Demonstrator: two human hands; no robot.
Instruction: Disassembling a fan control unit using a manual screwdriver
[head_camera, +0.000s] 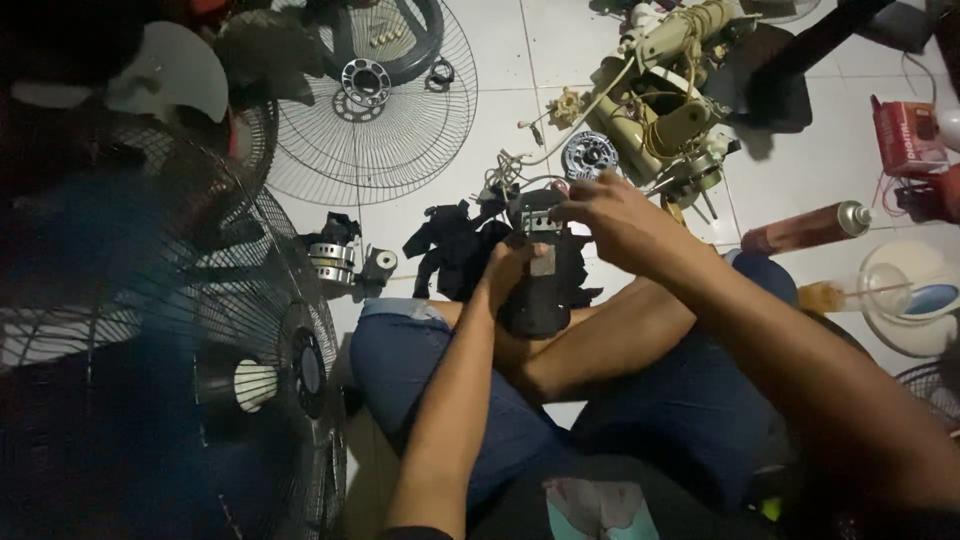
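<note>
I sit cross-legged on a white tiled floor. My left hand (505, 272) grips the side of a black fan motor housing (540, 300) that rests on my crossed legs. Over the top of the housing, my right hand (605, 215) has its fingers closed at the top edge; what they pinch is too small to tell. A black rag (450, 250) lies on the floor just beyond the housing, touching it.
A running fan with a wire guard (200, 330) stands at my left. A loose wire fan grille (375, 110) lies ahead. Cream fan parts and cord (665, 95) sit ahead right, with a metal motor part (335, 258), a spray can (810, 228) and a red box (908, 135).
</note>
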